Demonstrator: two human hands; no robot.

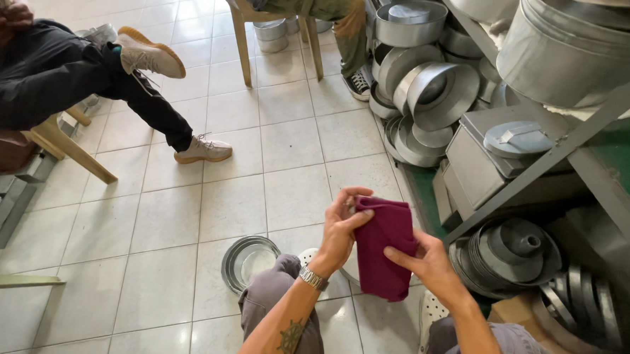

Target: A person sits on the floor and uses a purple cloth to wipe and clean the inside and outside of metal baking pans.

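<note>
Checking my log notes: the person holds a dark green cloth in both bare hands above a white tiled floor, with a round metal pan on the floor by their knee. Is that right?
Not quite. The cloth is dark magenta, not green, as the head view shows. The rest holds: left hand and right hand both grip it above the white tiled floor, with the round metal pan by the knee.

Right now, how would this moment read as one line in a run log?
left hand: holds cloth | right hand: holds cloth | tin: on floor by knee | two people seated nearby
</note>
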